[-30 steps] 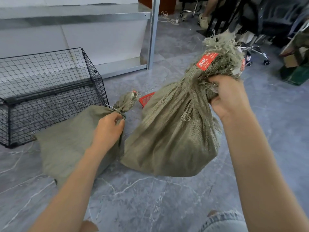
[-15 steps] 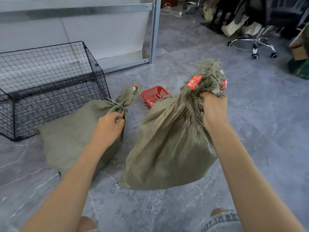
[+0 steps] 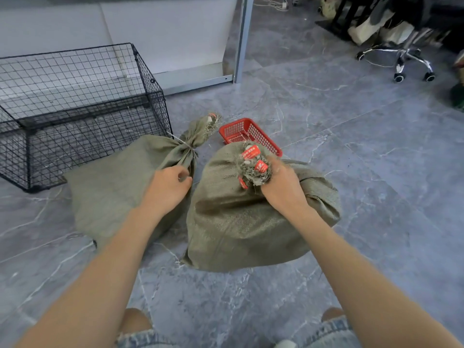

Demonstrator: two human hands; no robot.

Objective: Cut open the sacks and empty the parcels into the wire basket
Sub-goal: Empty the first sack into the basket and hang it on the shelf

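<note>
Both sacks sit on the floor (image 3: 376,172), both tied shut, so this is the set-up before any cutting. The left hand (image 3: 168,187) has its grip curled into the neck of the left sack (image 3: 108,187), just below the tie. The right hand (image 3: 282,188) has its grip clamped on the frayed, bunched top of the right sack (image 3: 246,227), red tags (image 3: 251,151) poking out beside the fingers. The wire basket (image 3: 75,109) waits far left, just beside the left sack. No blade shows in either hand, so the next move, I'd say, calls for a cutter at one tie. The sacks look coarse, woven, olive-green, lumpy and full, with a small red basket (image 3: 251,133) just behind the right one
</note>
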